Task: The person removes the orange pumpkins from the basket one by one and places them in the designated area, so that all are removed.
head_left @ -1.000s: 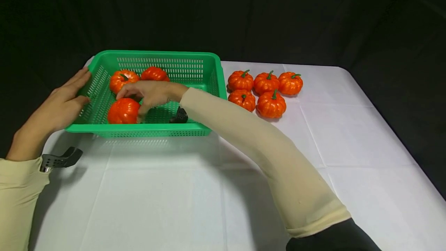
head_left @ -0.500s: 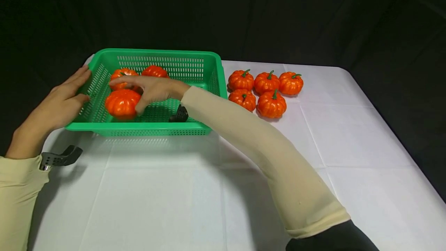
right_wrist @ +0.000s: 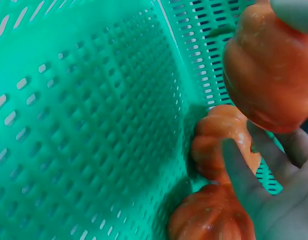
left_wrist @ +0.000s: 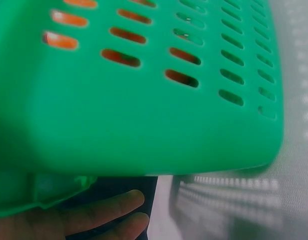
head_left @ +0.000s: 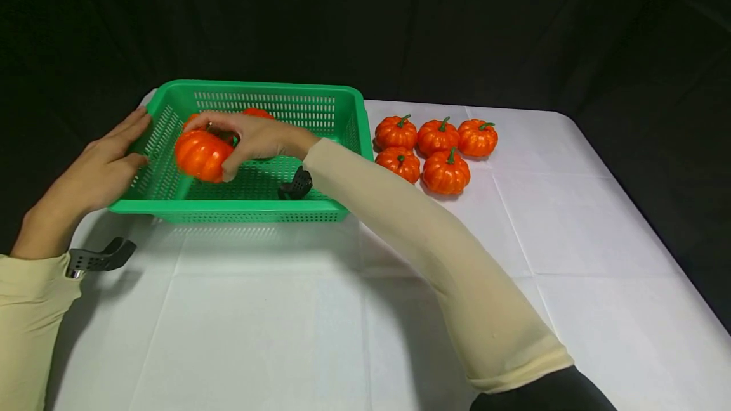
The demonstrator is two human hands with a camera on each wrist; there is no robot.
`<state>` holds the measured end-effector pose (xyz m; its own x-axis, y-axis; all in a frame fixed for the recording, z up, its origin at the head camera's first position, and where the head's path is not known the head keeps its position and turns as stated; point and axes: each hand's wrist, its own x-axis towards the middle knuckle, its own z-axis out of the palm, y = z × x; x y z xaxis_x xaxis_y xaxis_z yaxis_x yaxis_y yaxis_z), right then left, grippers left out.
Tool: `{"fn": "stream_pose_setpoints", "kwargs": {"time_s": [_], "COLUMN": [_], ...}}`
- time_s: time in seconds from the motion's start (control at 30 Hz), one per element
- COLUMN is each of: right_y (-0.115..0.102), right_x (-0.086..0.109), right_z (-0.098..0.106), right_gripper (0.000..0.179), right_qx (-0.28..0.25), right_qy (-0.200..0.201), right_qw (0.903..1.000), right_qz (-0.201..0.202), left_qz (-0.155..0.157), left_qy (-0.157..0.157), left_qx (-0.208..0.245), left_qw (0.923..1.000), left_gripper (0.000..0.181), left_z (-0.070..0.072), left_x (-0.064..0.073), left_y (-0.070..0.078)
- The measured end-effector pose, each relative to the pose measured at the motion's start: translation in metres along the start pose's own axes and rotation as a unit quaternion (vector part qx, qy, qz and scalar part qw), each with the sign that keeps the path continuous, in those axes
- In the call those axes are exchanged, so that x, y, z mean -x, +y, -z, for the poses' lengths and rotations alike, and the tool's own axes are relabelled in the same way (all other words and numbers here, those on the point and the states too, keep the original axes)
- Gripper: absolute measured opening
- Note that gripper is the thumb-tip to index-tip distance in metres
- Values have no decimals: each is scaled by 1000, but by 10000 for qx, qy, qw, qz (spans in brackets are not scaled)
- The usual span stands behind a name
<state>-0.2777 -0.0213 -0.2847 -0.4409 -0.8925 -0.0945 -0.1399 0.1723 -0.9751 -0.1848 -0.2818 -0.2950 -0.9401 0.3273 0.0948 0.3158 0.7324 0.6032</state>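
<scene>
My right hand (head_left: pixel 251 138) grips a small orange pumpkin (head_left: pixel 201 156) between thumb and fingers, inside the green plastic basket (head_left: pixel 240 209). In the right wrist view this pumpkin (right_wrist: pixel 271 70) hangs tilted above the basket floor, its green stem pointing sideways. Two other pumpkins, one nearer the middle (right_wrist: pixel 224 142) and one lower (right_wrist: pixel 211 215), sit in the basket below it; in the head view my hand and the held pumpkin partly cover them. My left hand (head_left: pixel 105 167) rests with extended fingers on the basket's left rim. The left wrist view shows its fingers (left_wrist: pixel 106 210) beside the outer wall.
Several more pumpkins (head_left: pixel 436 137) stand grouped on the white tablecloth (head_left: pixel 257 328), just right of the basket. A black curtain (head_left: pixel 365 24) hangs behind the table. Black wrist mounts (head_left: pixel 103 257) stick out from both wrists.
My right hand has closed its fingers around the front pumpkin, lifted it from the basket floor and tilted it. The left hand stays at the rim.
</scene>
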Motion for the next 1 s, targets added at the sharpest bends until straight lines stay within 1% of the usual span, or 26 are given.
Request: {"fn": "stream_pose_setpoints", "kwargs": {"time_s": [0.13, 0.23, 0.4, 0.6, 0.73, 0.87, 1.0], "right_y": [1, 1, -1, -3, -5, -7, -7], "right_x": [-1, 0, 3, 6, 8, 9, 11], "right_z": [1, 1, 1, 2, 3, 4, 6], "right_gripper": [83, 80, 77, 78, 72, 66, 67], "right_qx": [-240, -145, 93, 107, 163, 68, 108], "right_qy": [20, 111, 322, 333, 355, 432, 511], "right_qw": [9996, 9997, 9994, 9993, 9990, 9988, 9983], "right_qz": [148, 186, 79, 123, 193, 239, 268], "left_qz": [19, 54, 81, 28, -5, 7, 21], "left_qy": [11, 9, 16, 40, 64, 62, 44], "left_qx": [4, 5, -13, 0, 3, 1, 0], "left_qw": [10000, 10000, 10000, 10000, 10000, 10000, 10000], "left_gripper": [60, 60, 60, 60, 60, 60, 60], "left_z": [0, 0, 0, 0, 0, 0, -1], "left_x": [0, 1, 1, 0, -1, -1, -1], "left_y": [-1, 0, 0, 1, 1, 1, 0]}}
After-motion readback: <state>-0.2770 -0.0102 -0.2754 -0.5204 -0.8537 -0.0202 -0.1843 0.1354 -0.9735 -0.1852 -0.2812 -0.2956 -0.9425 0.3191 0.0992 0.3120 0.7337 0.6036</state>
